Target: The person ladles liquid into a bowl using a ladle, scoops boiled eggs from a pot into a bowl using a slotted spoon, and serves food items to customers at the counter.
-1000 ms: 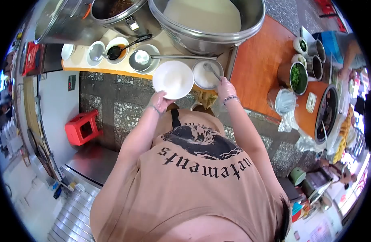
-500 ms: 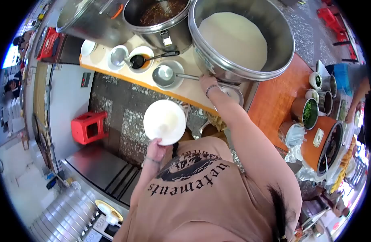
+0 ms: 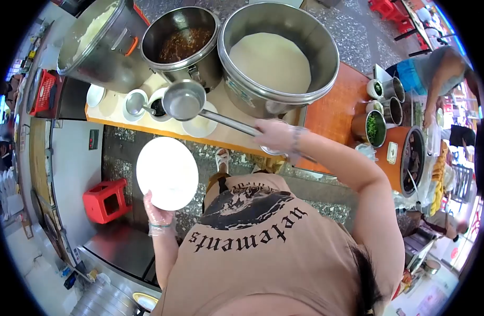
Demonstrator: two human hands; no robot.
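Observation:
A white bowl (image 3: 167,171) rests in my left hand (image 3: 158,210), which wears a clear plastic glove and grips the rim nearest me. The bowl's inside is too bright to make out any contents. My right hand (image 3: 280,136) is closed around the long handle of a metal ladle (image 3: 185,101). The ladle's cup is raised above the counter, over the small bowls. Just beyond my right hand stands a large steel pot (image 3: 252,95) of smooth off-white food. Beside it is a steel pot (image 3: 207,58) of brown sauce.
A tall steel container (image 3: 102,68) stands at the left end of the counter (image 3: 147,126). A small bowl with a spoon (image 3: 134,113) sits near it. To the right are a metal pot of chopped greens (image 3: 375,129) and an orange pot (image 3: 392,163). Another person (image 3: 442,73) stands beyond; a red stool (image 3: 106,201) is at left.
My right hand has lifted the ladle off its bowl on the counter, swinging its cup up and left. My left hand has moved the white bowl left; the view has shifted.

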